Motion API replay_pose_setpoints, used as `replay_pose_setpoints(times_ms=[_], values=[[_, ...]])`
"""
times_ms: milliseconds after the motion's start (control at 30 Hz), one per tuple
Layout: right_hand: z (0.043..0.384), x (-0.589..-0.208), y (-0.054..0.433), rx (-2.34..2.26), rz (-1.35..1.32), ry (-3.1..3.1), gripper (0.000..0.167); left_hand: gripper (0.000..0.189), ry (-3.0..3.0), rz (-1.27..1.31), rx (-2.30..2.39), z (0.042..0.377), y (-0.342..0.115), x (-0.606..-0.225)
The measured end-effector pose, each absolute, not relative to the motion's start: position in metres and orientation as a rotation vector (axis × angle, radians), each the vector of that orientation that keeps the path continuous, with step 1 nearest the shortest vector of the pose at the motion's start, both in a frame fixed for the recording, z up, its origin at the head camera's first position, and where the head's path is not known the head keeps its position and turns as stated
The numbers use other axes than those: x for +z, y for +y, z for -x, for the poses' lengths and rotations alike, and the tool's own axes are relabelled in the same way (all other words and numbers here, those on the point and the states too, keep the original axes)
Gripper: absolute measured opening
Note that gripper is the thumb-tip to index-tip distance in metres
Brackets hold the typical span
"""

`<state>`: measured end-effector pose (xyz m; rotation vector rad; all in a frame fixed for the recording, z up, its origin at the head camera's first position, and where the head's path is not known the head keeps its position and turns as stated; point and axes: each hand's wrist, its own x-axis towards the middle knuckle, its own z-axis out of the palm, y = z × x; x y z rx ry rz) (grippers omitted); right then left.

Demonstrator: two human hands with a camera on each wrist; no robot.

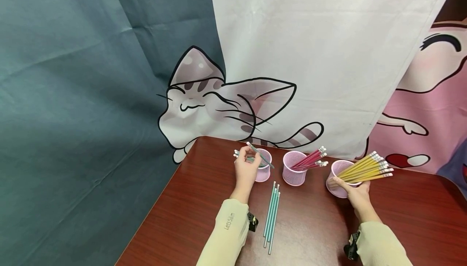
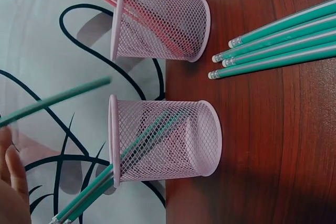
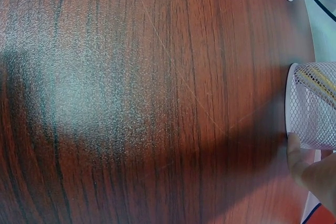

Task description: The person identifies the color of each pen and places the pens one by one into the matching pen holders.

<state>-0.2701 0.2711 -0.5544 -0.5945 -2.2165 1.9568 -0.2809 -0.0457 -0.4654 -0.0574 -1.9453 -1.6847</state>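
Between the thumb and fingers of my left hand (image 1: 247,174) is a green pencil (image 2: 58,100), held slanting above the left pink mesh pencil cup (image 2: 168,142). Its eraser end points up and left, its other end down over the cup's rim. Green pencils (image 2: 89,195) lean inside that cup, erasers outward. My right hand (image 1: 359,201) grips the right pink mesh cup (image 1: 333,187), thumb on its near side; the far fingers are partly hidden. Many yellow pencils (image 1: 365,169) lean to the right in this cup, erasers up.
Between those two cups stands a middle pink mesh cup (image 1: 294,177) with red pencils (image 1: 309,158) leaning right. Several green pencils (image 1: 270,219) lie side by side on the brown wooden table (image 1: 310,225), erasers toward the cups. A cartoon-printed curtain (image 1: 328,55) hangs behind the table's far edge.
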Motion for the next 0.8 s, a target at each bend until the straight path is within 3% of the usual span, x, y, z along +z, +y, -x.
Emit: replay_pose_setpoints(times_ms=[367,800], values=[[0.271,-0.555,0.272,1.941,0.602,-2.232,0.101,0.012,-1.812,0.021,-1.583,0.265,-0.048,-0.442],[0.27,-0.555,0.272,1.918,0.605,-2.265,0.101,0.01,-1.896,-0.083,-1.519,0.29,-0.058,-0.491]])
